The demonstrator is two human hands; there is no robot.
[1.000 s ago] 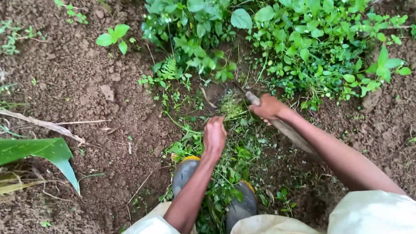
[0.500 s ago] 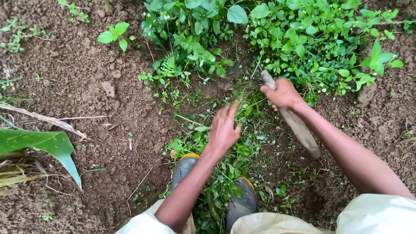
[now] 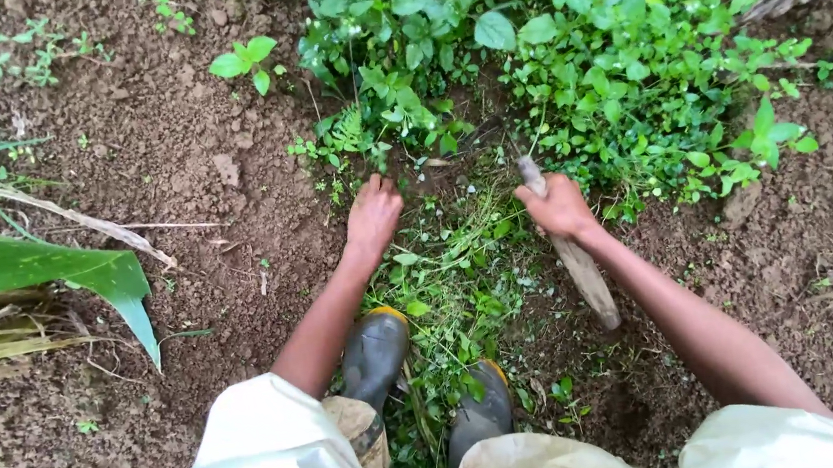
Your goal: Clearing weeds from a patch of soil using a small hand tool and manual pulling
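Observation:
My right hand (image 3: 559,206) is shut on a worn wooden tool handle (image 3: 580,270) that slants down toward my forearm; its working end is hidden among the weeds. My left hand (image 3: 373,214) reaches forward to the soil at the near edge of a dense green weed patch (image 3: 560,41), fingers curled down onto small plants; I cannot tell whether it grips any. Cut and pulled greenery (image 3: 456,281) lies between my hands and in front of my dark rubber boots (image 3: 377,353).
Loose brown soil (image 3: 159,156) spreads to the left and right. A broad green leaf (image 3: 28,273) with dry stalks lies at the left edge. A small seedling (image 3: 246,63) stands apart on the soil. My pale trouser legs (image 3: 265,458) fill the bottom.
My left hand let go of the clump it held, opened, and moved forward and left to the weed edge. My right hand with the tool handle shifted slightly forward.

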